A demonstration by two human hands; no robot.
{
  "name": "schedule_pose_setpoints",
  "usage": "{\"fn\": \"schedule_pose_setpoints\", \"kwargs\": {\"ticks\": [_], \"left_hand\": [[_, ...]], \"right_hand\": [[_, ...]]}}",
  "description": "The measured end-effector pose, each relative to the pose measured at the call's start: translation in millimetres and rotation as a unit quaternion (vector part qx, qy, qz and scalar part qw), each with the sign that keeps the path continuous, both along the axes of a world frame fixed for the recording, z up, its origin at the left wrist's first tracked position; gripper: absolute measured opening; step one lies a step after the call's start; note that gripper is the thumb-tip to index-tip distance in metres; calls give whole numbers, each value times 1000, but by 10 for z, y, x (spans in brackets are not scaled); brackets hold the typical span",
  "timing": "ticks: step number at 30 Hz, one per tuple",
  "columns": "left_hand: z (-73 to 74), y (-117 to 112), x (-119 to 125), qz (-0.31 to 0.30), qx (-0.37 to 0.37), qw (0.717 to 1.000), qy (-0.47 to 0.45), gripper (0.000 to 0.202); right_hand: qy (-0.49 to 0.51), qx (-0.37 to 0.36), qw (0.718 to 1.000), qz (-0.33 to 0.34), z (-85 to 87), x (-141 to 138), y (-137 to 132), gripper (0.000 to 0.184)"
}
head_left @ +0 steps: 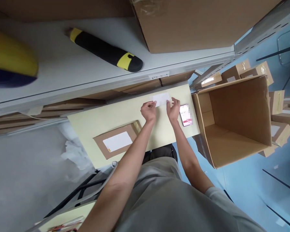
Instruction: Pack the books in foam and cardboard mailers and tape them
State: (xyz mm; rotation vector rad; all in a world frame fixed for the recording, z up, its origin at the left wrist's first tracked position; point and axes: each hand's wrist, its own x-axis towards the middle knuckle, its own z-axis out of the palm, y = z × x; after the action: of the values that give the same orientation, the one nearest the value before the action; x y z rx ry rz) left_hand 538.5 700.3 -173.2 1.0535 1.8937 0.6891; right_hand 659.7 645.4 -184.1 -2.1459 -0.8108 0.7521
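Observation:
A small white paper label [161,99] is above the far side of the pale yellow tabletop [125,112], stretched between my two hands. My left hand [148,111] pinches its left end between thumb and fingers. At the right end, my right hand [173,110] has its thumb and fingertips closed on the edge. Left of my left forearm lies a closed brown cardboard box [100,141] with a white label [117,141] on its top. A phone [185,115] with a lit screen lies just right of my right hand.
A large open carton [241,109] stands against the table's right end, with several small boxes [279,132] behind it. Above the table runs a grey shelf [99,75] holding a black-and-yellow cutter [103,48] and a big carton [195,25]. Clear plastic wrap [74,154] hangs at the left.

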Motion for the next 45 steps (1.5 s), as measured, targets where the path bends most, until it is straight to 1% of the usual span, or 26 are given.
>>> {"fn": "schedule_pose_setpoints", "kwargs": {"ticks": [3,5,7,9,12,15,17,19,21,25,27,31,33,36,39,43,45], "left_hand": [[102,-76,41,-41,35,997,-54,11],[166,-131,60,-94,51,991,-86,13],[219,-167,53,-178,59,977,-100,21],[253,-164,27,-277,71,955,-83,36],[258,-65,13,-412,84,907,10,60],[208,101,105,-529,65,839,108,82],[165,204,213,-590,39,791,157,91],[133,278,321,-624,5,756,197,94],[120,317,397,-639,-22,735,224,94],[130,325,440,-646,-36,723,241,91],[137,315,439,-645,-40,725,240,91],[136,303,466,-612,-68,751,237,92],[133,306,496,-604,-81,757,234,94],[136,315,535,-604,-96,755,238,98],[144,308,546,-599,-107,755,245,99],[139,263,530,-623,-80,740,240,98],[125,243,525,-622,-69,745,232,98]], "right_hand": [[34,23,999,29,175,-99,109,49],[49,13,998,38,271,-143,208,52],[45,6,998,33,340,-121,287,49],[29,18,999,23,380,-13,326,40],[2,37,999,7,389,272,320,31],[-23,39,999,-4,331,586,298,34],[-40,41,998,-9,263,750,287,37],[-55,36,998,-13,190,856,274,40],[-65,31,997,-18,126,912,251,42],[-70,40,996,-39,57,937,190,44],[-65,39,996,-50,42,938,168,44],[-55,13,996,-65,3,942,166,39],[-51,2,996,-70,-26,943,178,38],[-47,-11,997,-65,-64,943,182,37],[-45,-18,997,-60,-75,956,134,36],[-42,-19,994,-95,-35,960,-8,34],[-37,-19,993,-107,0,924,-78,32]]}}
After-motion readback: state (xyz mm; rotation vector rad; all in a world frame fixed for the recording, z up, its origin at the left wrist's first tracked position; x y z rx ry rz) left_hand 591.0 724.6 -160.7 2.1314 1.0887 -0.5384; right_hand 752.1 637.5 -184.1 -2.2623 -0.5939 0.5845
